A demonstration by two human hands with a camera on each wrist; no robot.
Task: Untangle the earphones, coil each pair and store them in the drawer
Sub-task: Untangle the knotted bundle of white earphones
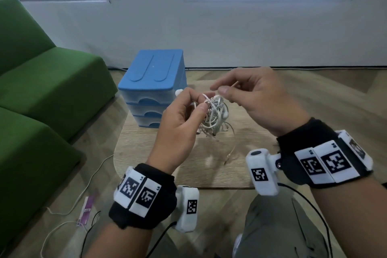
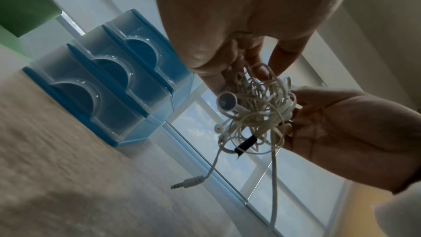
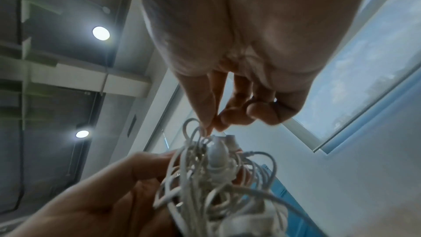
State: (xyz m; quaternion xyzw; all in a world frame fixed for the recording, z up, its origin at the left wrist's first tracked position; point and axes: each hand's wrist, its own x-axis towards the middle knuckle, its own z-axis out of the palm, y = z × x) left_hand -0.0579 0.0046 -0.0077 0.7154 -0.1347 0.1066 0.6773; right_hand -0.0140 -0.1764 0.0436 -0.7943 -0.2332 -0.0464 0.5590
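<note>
1. Green sofa (image 1: pixel 41 81) far left, on the wood floor, w/ a white cable (image 1: pixel 92 176) trailing beside it.
2. Wood table (image 1: pixel 209 165) in front of the person; rounded near-left corner.
3. Blue 3-drawer unit (image 1: pixel 155 81) stands on the table's back-left part; all 3 drawers look pushed in, translucent fronts w/ blue scoop handles.
4. Left hand (image 1: pixel 180 123) raised above the table, just right of the drawer unit. Fingers curled, thumb + forefinger gripping the top-left of the wire ball.
5. Right hand (image 1: pixel 257 98) opposite it, thumb + index tip pinching one strand at the ball's top; other fingers loosely bent.
6. Tangled white earphones (image 1: pixel 213 115) hang between both hands, off the table, a knotted clump w/ loops sticking out.
7. Earbud (image 2: pixel 226 103) pokes out the clump's side by the left fingers.
8. Jack plug (image 2: pixel 189 182) dangles loose below on its wire; a small dark piece (image 2: pixel 246 143) sits in the clump, can't tell what.
</note>
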